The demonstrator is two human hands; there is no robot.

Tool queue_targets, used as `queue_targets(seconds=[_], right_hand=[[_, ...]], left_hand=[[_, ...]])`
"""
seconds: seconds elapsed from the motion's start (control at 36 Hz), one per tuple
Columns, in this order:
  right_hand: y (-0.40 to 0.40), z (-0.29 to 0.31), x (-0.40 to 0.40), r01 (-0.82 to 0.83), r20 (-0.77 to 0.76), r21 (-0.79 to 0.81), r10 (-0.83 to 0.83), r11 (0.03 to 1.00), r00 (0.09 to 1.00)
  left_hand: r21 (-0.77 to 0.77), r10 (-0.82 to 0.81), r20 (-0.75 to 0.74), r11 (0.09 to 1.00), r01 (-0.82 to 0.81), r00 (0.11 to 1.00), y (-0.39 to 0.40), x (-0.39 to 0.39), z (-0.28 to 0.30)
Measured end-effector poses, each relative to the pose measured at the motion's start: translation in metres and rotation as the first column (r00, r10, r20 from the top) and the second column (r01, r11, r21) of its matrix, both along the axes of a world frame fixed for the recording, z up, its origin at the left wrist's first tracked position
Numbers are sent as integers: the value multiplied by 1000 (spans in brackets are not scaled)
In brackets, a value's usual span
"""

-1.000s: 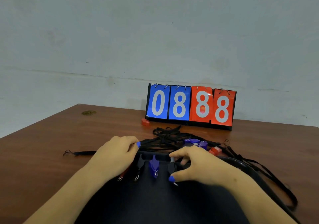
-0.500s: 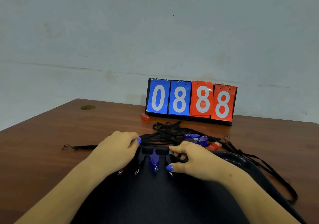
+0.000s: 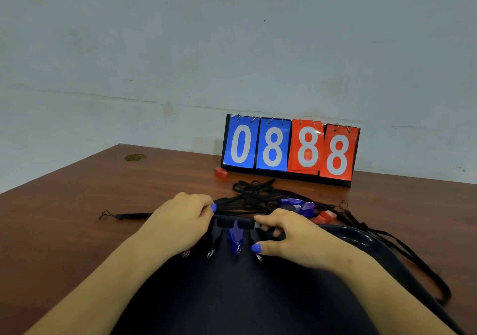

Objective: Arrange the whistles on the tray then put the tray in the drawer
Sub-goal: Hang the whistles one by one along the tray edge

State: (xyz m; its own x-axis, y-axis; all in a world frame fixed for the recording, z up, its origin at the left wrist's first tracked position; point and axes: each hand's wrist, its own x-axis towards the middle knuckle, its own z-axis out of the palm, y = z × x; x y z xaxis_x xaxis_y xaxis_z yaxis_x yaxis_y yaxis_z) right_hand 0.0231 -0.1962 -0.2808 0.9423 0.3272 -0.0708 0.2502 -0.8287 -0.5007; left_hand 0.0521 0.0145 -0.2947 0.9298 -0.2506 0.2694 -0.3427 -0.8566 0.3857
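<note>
A black tray lies in front of me on the brown table. Along its far rim lie a blue whistle and a black whistle, key rings toward me. My left hand rests curled over the tray's far left, covering a red whistle whose ring peeks out. My right hand pinches another black whistle at the rim. Beyond the tray lie purple whistles, a red whistle and tangled black lanyards.
A flip scoreboard reading 0888 stands at the back against the wall, with a small red whistle at its left foot. One lanyard trails left across the table. Another lanyard loop runs along the tray's right side.
My right hand's fingers have curled tighter on the black whistle at the tray's rim and drawn slightly back. My left hand has barely moved. The view has tilted slightly.
</note>
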Motion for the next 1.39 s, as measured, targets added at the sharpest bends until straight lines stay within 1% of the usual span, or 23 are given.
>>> queue_targets(seconds=[0.19, 0.42, 0.53, 0.58, 0.64, 0.69, 0.75, 0.81, 0.89, 0.94, 1.06, 1.22, 1.28, 1.39], right_hand=[[2, 0, -4, 3, -9, -1, -3, 1000, 1000], [3, 3, -5, 11, -27, -20, -12, 1000, 1000], [-3, 8, -3, 49, -56, 35, -47, 998, 997], [-7, 9, -2, 87, -21, 74, -85, 993, 996], [-11, 13, -2, 130, 58, 92, -136, 987, 989], [-15, 17, -4, 179, 158, 55, -186, 982, 970], [-20, 21, -5, 239, 242, -23, -227, 971, 943], [-23, 23, -7, 291, 298, -98, -251, 952, 921], [-23, 23, -8, 337, 354, -170, -262, 926, 898], [-24, 21, -7, 351, 377, -201, -259, 914, 889], [-24, 16, -5, 351, 386, -223, -248, 909, 888], [-21, 15, -7, 313, 371, -219, -218, 924, 903], [-21, 16, -10, 304, 373, -207, -212, 930, 903], [-20, 19, -11, 302, 367, -180, -221, 936, 904]], left_hand=[[5, 16, -19, 1000, -16, 1000, 1, -1, -1], [14, -6, -21, 1000, 6, 1000, 0, 1, 1], [12, -13, -32, 1000, 14, 999, 1, 3, 1], [7, -11, -37, 1000, 11, 999, 2, 3, 0], [-5, 2, -33, 1000, -2, 999, 1, 3, 0], [-24, 40, -32, 999, -41, 999, -1, 4, 2], [-23, 79, -40, 997, -80, 996, -4, 12, 6], [34, 76, -64, 997, -73, 995, -9, 26, 12], [208, 66, -71, 977, -50, 995, -17, 55, 21], [284, 36, -66, 959, -16, 997, -24, 78, 25], [317, -49, -140, 944, 91, 989, -35, 121, 24], [498, -27, -160, 861, 104, 987, -46, 161, 6], [510, -20, -136, 856, 87, 990, -48, 160, 4], [513, -3, -23, 858, 14, 1000, -45, 156, 4]])
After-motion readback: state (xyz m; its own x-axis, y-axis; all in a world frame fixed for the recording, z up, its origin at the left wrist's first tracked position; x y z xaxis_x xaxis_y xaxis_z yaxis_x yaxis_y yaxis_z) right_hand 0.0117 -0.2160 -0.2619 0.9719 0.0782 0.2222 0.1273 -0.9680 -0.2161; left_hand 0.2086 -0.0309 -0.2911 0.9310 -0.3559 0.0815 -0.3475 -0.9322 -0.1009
